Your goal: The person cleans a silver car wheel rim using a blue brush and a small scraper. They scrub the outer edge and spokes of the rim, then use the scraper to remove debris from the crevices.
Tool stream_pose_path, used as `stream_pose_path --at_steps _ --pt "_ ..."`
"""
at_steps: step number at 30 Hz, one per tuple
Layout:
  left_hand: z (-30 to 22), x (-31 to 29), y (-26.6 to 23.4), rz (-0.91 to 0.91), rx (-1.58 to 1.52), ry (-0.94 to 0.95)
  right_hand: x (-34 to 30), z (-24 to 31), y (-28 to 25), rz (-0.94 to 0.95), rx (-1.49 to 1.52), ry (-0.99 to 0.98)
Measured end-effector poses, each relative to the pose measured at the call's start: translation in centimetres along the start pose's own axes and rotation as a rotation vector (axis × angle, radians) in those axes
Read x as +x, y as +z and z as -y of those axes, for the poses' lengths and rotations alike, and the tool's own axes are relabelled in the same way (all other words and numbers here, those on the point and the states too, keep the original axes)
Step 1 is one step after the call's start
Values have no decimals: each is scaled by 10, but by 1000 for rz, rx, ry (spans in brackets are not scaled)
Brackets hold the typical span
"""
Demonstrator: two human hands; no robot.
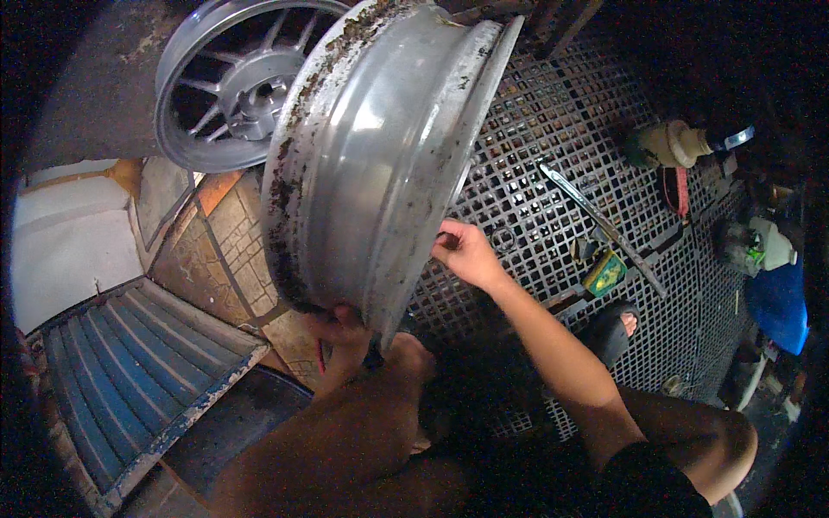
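A silver alloy wheel rim [367,155] stands on edge in front of me, tilted, its outer lip crusted with dark, flaking dirt. At its lower end, my left hand [339,328] grips the rim from below, partly in shadow. My right hand [469,256] is at the right lip with fingers curled in a pinch; whatever they hold, if anything, is hidden. Behind, to the left, leans a second, cleaner spoked wheel rim [231,76].
Under me lies a grated floor mat [553,112] with a long metal bar [600,226] and a green-yellow scouring pad [604,274]. A blue ribbed panel [147,371] sits at left. Bottles [767,244] and a blue container [780,306] stand at right.
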State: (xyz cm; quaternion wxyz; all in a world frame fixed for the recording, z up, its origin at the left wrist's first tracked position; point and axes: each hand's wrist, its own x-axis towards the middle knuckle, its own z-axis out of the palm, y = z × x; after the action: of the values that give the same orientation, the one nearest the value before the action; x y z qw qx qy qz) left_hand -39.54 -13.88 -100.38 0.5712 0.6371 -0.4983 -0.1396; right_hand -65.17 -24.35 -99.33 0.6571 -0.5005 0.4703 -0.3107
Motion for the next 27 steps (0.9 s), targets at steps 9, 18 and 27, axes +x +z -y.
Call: stream_pose_path --at_steps 9,18,27 --pt "-33 5 12 56 -107 -85 -28 25 6 -21 -495 -311" --pt "-47 29 20 3 104 155 -36 14 22 -153 -752 -386" --pt "40 -26 15 -257 -17 88 -30 -2 1 -196 349 278"
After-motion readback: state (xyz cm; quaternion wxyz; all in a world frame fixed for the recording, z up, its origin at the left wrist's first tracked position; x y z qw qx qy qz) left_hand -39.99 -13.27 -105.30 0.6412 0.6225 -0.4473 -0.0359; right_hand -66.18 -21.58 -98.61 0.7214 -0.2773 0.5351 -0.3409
